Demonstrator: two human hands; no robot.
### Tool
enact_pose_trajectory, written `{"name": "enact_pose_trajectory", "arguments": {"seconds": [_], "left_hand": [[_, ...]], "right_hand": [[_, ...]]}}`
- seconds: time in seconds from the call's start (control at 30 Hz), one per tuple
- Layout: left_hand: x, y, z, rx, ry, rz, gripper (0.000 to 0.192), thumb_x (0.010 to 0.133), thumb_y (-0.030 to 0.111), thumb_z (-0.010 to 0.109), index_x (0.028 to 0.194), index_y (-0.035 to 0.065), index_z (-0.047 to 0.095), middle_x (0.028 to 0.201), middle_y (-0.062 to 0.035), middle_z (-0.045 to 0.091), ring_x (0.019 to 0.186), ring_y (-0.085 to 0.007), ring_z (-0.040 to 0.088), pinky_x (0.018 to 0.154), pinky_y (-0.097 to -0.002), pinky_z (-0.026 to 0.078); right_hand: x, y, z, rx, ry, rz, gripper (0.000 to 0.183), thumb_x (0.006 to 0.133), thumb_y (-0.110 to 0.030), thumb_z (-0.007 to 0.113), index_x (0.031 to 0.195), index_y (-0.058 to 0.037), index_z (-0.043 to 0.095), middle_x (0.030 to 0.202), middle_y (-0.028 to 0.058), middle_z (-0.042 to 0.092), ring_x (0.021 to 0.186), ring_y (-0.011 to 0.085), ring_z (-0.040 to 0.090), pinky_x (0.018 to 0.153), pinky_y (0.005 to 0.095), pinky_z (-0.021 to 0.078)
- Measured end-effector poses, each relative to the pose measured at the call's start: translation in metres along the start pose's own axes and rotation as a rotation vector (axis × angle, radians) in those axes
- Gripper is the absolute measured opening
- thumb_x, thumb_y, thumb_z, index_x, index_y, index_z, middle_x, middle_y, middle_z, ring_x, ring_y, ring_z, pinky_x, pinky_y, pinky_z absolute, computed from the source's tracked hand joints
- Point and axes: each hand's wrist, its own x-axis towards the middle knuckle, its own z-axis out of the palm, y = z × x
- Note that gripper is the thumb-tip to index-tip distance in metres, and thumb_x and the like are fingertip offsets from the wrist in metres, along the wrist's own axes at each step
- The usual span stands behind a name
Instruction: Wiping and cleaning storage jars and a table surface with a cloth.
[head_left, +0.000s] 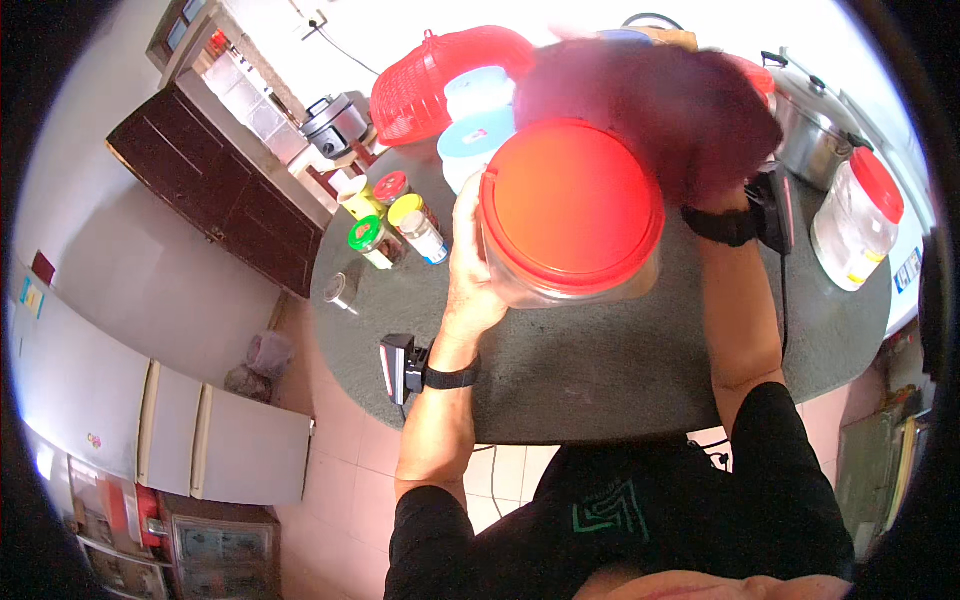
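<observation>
My left hand (480, 270) grips the side of a clear plastic jar (585, 294) with a broad red screw lid (574, 206). The jar is held up over the dark round table (592, 375), lid facing me. On the right, a maroon cloth (645, 112), blurred by motion, covers most of my right hand (724, 201); only the part by the wrist shows. That hand carries the cloth just behind and to the right of the lid, and its fingers are hidden. Both wrists wear black straps with small devices.
Several small jars (394, 225) with coloured lids stand on the table's left. Behind are blue-lidded tubs (476, 139) and a red plastic basket (427, 82). A red-lidded jar of white contents (859, 221) and a metal pot (814, 127) stand right. A rice cooker (335, 124) sits beyond.
</observation>
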Motion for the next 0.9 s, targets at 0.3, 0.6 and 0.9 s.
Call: {"name": "enact_pose_trajectory", "arguments": {"seconds": [0.3,0.6,0.9], "left_hand": [[0.005,0.013,-0.009,0.254,-0.023,0.219,0.104,0.043,0.017,0.087,0.134,0.0063,0.038,0.13,-0.0106,0.044,0.123,-0.0238,0.04,0.105,-0.0367,0.029],[-0.006,0.023,-0.013,0.52,0.238,0.264,0.085,0.055,0.023,0.077,0.13,0.0012,0.043,0.113,-0.0155,0.051,0.108,-0.0306,0.047,0.094,-0.0398,0.035],[-0.003,0.011,-0.002,0.723,0.143,0.628,0.074,0.054,0.016,0.075,0.122,0.0066,0.048,0.114,-0.0178,0.047,0.105,-0.0347,0.047,0.091,-0.0449,0.037]], "right_hand": [[-0.007,-0.037,0.013,-0.654,-0.319,-0.234,0.083,0.06,-0.017,0.073,0.132,-0.0035,0.033,0.118,0.024,0.047,0.114,0.0369,0.046,0.096,0.0392,0.037],[0.003,-0.031,0.041,-0.493,-0.081,-0.222,0.038,0.067,-0.031,0.071,0.093,-0.0069,0.055,0.088,0.0171,0.051,0.087,0.0365,0.053,0.075,0.0431,0.0421],[0.009,-0.013,0.032,-0.325,0.199,-0.225,0.029,0.071,-0.015,0.063,0.094,-0.0008,0.052,0.086,0.024,0.06,0.083,0.0431,0.057,0.071,0.0437,0.0446]]}}
